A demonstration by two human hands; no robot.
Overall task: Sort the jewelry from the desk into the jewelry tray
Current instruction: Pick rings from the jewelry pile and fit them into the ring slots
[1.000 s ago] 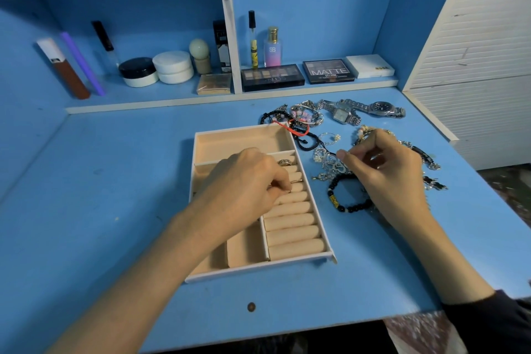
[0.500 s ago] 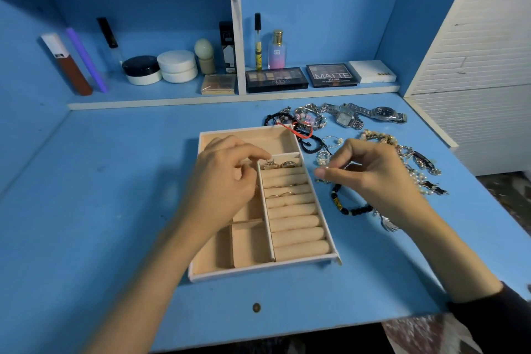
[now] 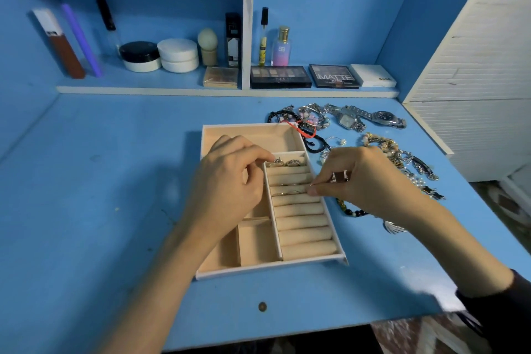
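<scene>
Item under placement: a thin silver-coloured piece (image 3: 298,192), too small to identify, lying at the middle grooves of the beige padded ring rolls (image 3: 304,234). These fill the right column of the shallow beige jewelry tray (image 3: 270,267).

Change noted: one second ago the right hand (image 3: 370,184) was out at the loose heap of chains and bracelets (image 3: 402,158) on the blue desk (image 3: 115,210). It has since crossed the tray's right wall. Thumb and forefinger are closed together on the thin piece. A further silver glint shows among its curled fingers; nature not determinable.

The left hand (image 3: 230,184), previously working over the rolls, has drawn back to the top groove. Its forefinger tip meets the silver rings (image 3: 293,163) seated there. Whether it pinches one or merely touches cannot be told.

Assessment: one more piece is being seated, and the ring section is filling from the far end. The other tray compartments that can be seen hold nothing.

Outstanding: the heap, a black beaded bracelet (image 3: 349,211) and two metal wristwatches (image 3: 385,117) lie on the desk right of the tray. The task is judged to be at an early stage.
</scene>
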